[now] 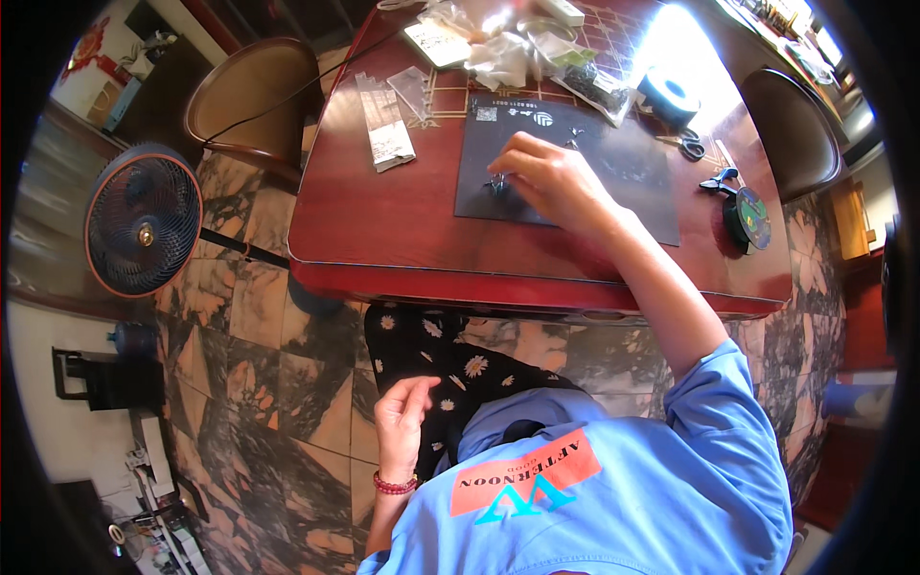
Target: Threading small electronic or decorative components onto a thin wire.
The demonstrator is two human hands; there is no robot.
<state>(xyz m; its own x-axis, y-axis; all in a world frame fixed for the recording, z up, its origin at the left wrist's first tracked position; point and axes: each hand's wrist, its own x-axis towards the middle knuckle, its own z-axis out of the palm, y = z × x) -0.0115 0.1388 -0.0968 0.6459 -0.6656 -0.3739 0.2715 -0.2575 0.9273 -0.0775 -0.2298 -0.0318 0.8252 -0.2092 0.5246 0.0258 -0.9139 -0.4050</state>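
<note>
My right hand (554,184) reaches over a dark flat mat (623,192) on the table, its fingers drawn together and pointing down. Right at the fingertips lies a small cluster of thin dark pieces (495,185), too small to name; whether one is pinched cannot be told. Another small dark piece (574,140) rests on the mat just beyond the hand. Well below the table edge, my left hand (402,414) hovers by my lap with fingers bent and pressed together; anything between them is hidden. A red beaded bracelet (394,484) circles that wrist.
Clear plastic bags (503,59) and a bag of dark bits (592,86) lie at the back. To the right are a roll of tape (668,99), scissors (691,145) and a round green-and-black object (750,218). A long packet (385,125) lies left; a fan (144,220) stands beside the table.
</note>
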